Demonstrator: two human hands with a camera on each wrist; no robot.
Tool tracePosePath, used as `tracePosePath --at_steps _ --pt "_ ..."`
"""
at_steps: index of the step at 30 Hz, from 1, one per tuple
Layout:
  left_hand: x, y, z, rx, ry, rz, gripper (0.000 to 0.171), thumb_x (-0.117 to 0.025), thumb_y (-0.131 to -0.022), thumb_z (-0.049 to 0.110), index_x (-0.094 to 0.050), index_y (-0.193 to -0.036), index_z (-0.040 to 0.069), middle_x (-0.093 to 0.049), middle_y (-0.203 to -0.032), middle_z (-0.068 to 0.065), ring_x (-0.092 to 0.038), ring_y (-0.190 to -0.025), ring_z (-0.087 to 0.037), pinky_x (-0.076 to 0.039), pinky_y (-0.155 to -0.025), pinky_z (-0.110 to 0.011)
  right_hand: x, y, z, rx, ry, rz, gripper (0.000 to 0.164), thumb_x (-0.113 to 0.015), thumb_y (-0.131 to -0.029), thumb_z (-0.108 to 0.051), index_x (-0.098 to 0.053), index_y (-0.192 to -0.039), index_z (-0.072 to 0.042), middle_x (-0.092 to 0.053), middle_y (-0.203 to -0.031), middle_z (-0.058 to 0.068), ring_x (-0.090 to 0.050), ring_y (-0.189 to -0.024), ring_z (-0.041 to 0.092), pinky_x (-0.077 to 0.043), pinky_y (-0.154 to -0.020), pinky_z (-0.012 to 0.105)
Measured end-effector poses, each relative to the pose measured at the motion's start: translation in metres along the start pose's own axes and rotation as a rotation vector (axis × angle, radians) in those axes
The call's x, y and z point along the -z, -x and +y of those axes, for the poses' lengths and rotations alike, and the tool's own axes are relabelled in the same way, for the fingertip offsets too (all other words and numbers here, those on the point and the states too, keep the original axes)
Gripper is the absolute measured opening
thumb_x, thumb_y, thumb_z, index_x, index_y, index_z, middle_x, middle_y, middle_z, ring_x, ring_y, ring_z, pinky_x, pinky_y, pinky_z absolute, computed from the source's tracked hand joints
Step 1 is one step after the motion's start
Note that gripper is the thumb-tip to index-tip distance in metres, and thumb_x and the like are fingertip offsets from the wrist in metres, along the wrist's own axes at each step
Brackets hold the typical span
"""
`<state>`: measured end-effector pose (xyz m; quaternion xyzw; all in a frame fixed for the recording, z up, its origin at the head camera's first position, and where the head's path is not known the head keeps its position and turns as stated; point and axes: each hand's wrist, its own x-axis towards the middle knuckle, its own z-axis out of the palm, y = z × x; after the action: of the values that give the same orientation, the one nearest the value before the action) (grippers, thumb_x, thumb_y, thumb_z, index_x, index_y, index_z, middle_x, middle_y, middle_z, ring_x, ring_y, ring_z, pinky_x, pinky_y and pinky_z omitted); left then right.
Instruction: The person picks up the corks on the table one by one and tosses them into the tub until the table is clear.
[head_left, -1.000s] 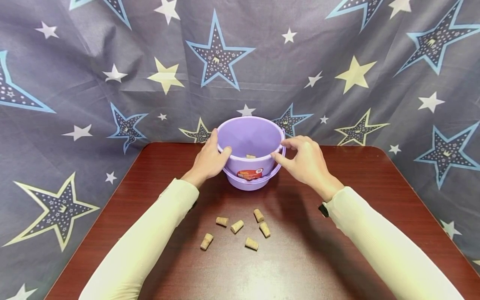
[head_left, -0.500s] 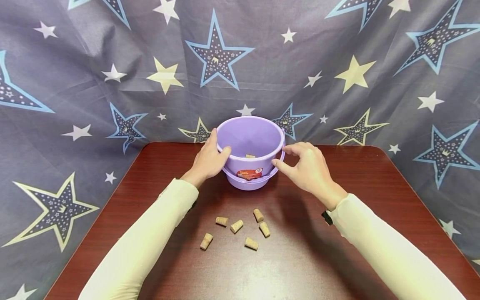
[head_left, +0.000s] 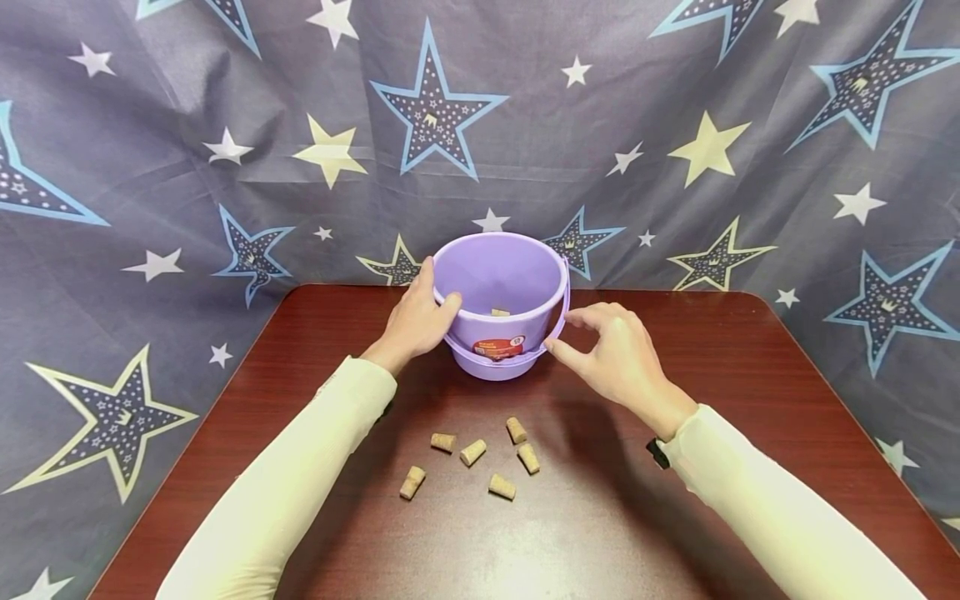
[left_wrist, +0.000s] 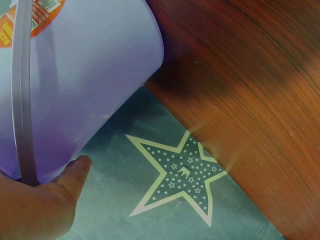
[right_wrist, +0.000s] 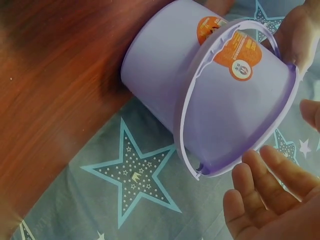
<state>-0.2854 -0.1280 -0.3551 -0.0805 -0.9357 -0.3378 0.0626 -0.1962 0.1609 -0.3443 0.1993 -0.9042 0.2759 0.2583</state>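
Note:
A lilac plastic bucket [head_left: 498, 271] stands upright near the table's far edge, and a red-orange label [head_left: 498, 347] shows on its front. My left hand [head_left: 420, 317] grips the bucket's left rim, thumb over the edge. Beside the bucket's right side is my right hand [head_left: 618, 354], its thumb and forefinger spread close to the lowered handle [right_wrist: 185, 110]. The right wrist view shows those fingers [right_wrist: 265, 185] loosely bent with nothing in them. Inside the bucket part of a cork [head_left: 500, 312] is visible; the rest of the bottom is hidden.
Several loose corks [head_left: 473, 452] lie scattered on the dark red-brown wooden table [head_left: 337, 333] in front of the bucket. Behind the table hangs a grey cloth [head_left: 525, 125] printed with stars. A dark band [head_left: 657, 454] sits at the right wrist.
My right hand has moved down and slightly right, from the bucket's rim to beside the lowered handle. The left hand, bucket and corks stay in place.

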Motion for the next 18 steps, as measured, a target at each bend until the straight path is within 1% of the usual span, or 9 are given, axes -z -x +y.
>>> tracePosePath --at_steps 6,9,13,18 --pt "-0.001 -0.001 0.0 0.002 -0.003 0.0 0.087 -0.047 -0.097 0.045 -0.007 -0.166 0.01 -0.026 -0.167 -0.015 -0.034 -0.149 -0.033 -0.033 -0.116 -0.054 0.0 0.007 -0.001 0.003 0.0 0.007 0.043 -0.086 -0.08 -0.039 -0.079 -0.106 -0.006 -0.076 -0.105 0.009 -0.066 -0.101 0.029 -0.048 -0.09 0.05" --pt "-0.001 -0.001 0.0 0.003 -0.003 0.001 0.088 -0.047 -0.096 0.046 -0.007 -0.166 0.01 -0.026 -0.167 -0.015 -0.035 -0.149 -0.033 -0.033 -0.116 -0.053 0.0 0.01 -0.001 -0.007 -0.007 -0.003 0.042 -0.086 -0.08 -0.039 -0.079 -0.106 -0.006 -0.077 -0.105 0.008 -0.066 -0.1 0.028 -0.049 -0.088 0.049" --pt "-0.001 -0.001 -0.001 0.002 -0.001 0.001 0.088 -0.047 -0.096 0.046 -0.008 -0.166 0.01 -0.027 -0.167 -0.015 -0.035 -0.149 -0.033 -0.034 -0.116 -0.054 -0.001 0.015 -0.001 -0.02 -0.008 -0.027 0.044 -0.086 -0.08 -0.039 -0.079 -0.108 -0.007 -0.076 -0.106 0.007 -0.065 -0.102 0.028 -0.048 -0.09 0.049" --pt "-0.001 -0.001 -0.002 0.007 -0.001 -0.003 0.088 -0.046 -0.096 0.047 -0.006 -0.166 0.011 -0.026 -0.167 -0.015 -0.035 -0.149 -0.034 -0.033 -0.116 -0.054 -0.003 0.02 0.0 -0.013 -0.004 -0.041 0.044 -0.086 -0.08 -0.04 -0.078 -0.108 -0.006 -0.076 -0.107 0.008 -0.065 -0.104 0.028 -0.046 -0.093 0.051"
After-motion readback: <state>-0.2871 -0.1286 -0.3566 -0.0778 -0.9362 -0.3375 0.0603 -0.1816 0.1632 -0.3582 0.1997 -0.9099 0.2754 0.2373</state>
